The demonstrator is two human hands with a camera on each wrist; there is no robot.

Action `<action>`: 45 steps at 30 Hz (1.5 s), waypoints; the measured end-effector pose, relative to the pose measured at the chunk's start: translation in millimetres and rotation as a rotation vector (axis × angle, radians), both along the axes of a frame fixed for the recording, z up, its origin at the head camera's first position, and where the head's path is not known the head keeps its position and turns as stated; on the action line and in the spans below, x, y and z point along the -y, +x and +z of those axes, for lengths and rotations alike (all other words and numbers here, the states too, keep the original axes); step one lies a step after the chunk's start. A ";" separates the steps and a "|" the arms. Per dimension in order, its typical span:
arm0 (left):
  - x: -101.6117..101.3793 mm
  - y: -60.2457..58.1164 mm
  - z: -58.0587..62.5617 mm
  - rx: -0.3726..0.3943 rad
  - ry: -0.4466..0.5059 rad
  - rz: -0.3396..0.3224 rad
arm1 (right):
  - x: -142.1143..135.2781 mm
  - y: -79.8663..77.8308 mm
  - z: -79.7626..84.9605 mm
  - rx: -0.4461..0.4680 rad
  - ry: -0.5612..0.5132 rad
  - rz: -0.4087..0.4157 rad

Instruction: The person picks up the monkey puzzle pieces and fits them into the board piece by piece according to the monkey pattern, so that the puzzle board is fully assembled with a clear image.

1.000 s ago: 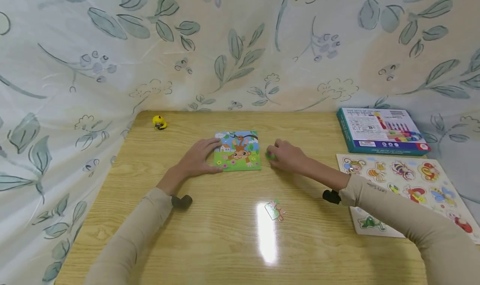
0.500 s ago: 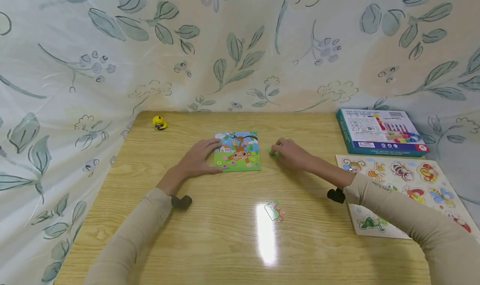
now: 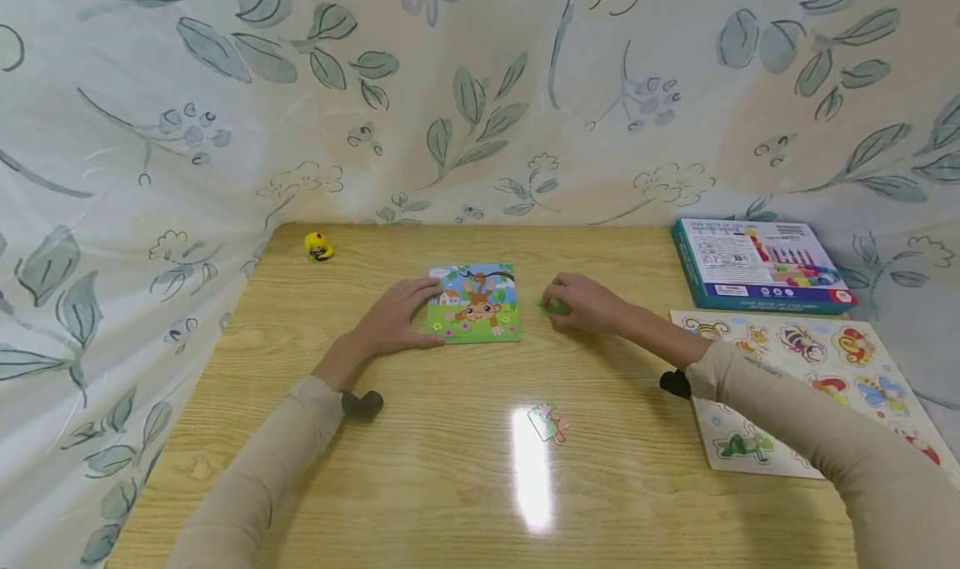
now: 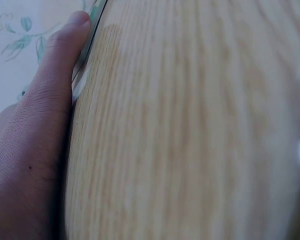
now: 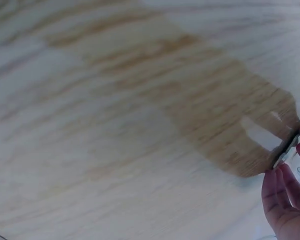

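In the head view, a square jigsaw puzzle with a monkey picture lies on the wooden table. My left hand rests at its left side, fingers spread toward the upper left edge and thumb near the lower left corner. The left wrist view shows that thumb straight along the thin edge. Right of the puzzle and apart from it, my right hand pinches a green puzzle piece, partly hidden by the fingers. In the right wrist view the piece is seen nearly edge-on between fingertips and thumb.
Another loose puzzle piece lies nearer the front, beside a bright reflection. At right are a wooden insect peg board and a teal-edged box. A small yellow toy stands back left. Patterned cloth hangs behind.
My right hand has drawn slightly right, away from the puzzle, with the piece, and the piece shows at a different angle. My left hand and the puzzle stay in place.
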State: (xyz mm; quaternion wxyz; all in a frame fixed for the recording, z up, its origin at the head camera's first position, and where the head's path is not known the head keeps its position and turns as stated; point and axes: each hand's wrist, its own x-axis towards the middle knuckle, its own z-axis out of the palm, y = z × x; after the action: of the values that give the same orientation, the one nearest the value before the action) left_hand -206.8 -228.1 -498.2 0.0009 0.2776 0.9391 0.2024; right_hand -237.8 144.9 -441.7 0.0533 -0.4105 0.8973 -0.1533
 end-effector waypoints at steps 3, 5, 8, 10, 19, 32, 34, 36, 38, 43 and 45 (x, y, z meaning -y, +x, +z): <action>0.4 0.0 -0.9 -0.004 -0.003 0.003 | 0.7 -1.5 0.1 0.004 0.003 0.004; 0.6 0.2 -1.6 -0.004 -0.008 0.003 | 2.8 -3.1 1.1 0.010 0.007 -0.003; 0.5 0.6 -1.9 -0.004 -0.009 0.003 | 10.8 -5.1 5.0 0.013 -0.002 -0.010; 0.4 0.9 -1.7 -0.005 -0.010 0.003 | 21.2 -5.3 9.0 0.021 -0.019 0.000; -2.5 -2.1 -3.0 -0.021 0.005 -0.006 | 86.1 4.8 12.0 -0.013 0.000 0.277; 0.3 2.2 -1.0 0.003 0.009 0.010 | 111.7 10.5 5.0 -0.151 0.130 0.373; 0.3 2.5 0.0 0.002 0.010 0.010 | 112.5 11.5 6.8 -0.159 0.126 0.372; 0.1 2.2 0.2 0.000 0.007 0.008 | 113.2 13.1 8.7 -0.165 0.133 0.368; -0.5 2.5 0.6 0.000 0.009 0.006 | 114.4 14.7 10.3 -0.171 0.141 0.369; -1.1 2.5 0.7 -0.008 0.015 -0.003 | 118.5 16.8 14.6 -0.164 0.190 0.351; -0.7 2.1 0.1 -0.016 0.014 -0.005 | 120.2 16.0 15.9 -0.128 0.200 0.328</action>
State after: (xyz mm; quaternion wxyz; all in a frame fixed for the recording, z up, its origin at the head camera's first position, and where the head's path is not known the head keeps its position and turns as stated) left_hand -204.7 -227.4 -498.1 -0.0079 0.2813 0.9371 0.2066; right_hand -221.9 24.8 -425.8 0.0612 -0.5527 0.8307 -0.0262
